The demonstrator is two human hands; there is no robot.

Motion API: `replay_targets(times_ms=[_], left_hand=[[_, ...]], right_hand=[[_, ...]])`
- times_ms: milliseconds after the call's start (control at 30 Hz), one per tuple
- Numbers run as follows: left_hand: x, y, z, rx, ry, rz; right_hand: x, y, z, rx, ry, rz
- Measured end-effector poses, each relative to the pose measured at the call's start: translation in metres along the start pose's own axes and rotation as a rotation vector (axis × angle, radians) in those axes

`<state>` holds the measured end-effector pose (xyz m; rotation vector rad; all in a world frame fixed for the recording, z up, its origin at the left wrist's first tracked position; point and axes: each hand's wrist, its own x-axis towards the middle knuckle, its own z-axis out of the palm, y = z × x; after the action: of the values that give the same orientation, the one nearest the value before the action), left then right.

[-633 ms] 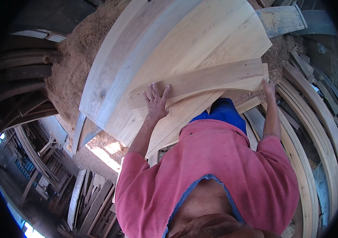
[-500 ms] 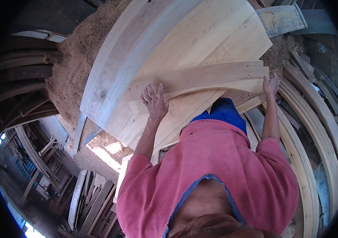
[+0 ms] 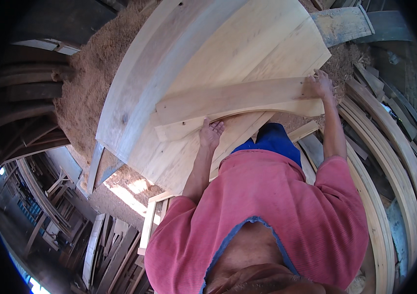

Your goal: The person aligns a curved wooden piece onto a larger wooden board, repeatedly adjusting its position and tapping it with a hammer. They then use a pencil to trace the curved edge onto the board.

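A curved wooden board (image 3: 238, 97) lies on a second pale curved board (image 3: 181, 130), both across a broad wooden panel (image 3: 213, 61). At the right end of the upper board, my right hand (image 3: 321, 84) has its fingers bent over the end. My left hand (image 3: 212, 133) is at the near edge of the two boards, left of the middle. Its palm is turned up, with the fingers stretched out and the thumb near the edge. The lower board's near side has a hollow curve and is partly covered by the upper one.
Brown sawdust (image 3: 88, 78) is heaped left of the panel. Long curved timbers (image 3: 389, 161) stand at the right. Loose planks (image 3: 115, 250) are stacked at the lower left, and a light wooden frame (image 3: 148, 223) is beside my left arm.
My left hand has come off the top of the upper board and moved right to its near edge, turning palm up. My right hand has moved up over the board's end. The upper board has shifted slightly left.
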<state>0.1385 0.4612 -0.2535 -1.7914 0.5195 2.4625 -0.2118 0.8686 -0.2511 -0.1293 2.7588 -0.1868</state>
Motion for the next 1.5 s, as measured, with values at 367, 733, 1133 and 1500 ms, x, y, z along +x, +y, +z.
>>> replay_targets(times_ms=[367, 733, 1133, 1500], left_hand=[[0.032, 0.028, 0.02, 0.156, -0.032, 0.191], [0.041, 0.057, 0.071, 0.363, -0.023, 0.273], [0.044, 0.056, 0.064, 0.383, -0.056, 0.288], [0.042, 0.061, 0.063, 0.429, -0.07, 0.27]], right_hand=[[-0.053, -0.03, -0.042, -0.007, -0.406, 0.132], [-0.063, -0.046, -0.003, 0.156, -0.518, 0.066], [-0.055, -0.038, 0.01, 0.28, -0.521, 0.015], [-0.06, -0.024, 0.005, 0.275, -0.225, 0.172]])
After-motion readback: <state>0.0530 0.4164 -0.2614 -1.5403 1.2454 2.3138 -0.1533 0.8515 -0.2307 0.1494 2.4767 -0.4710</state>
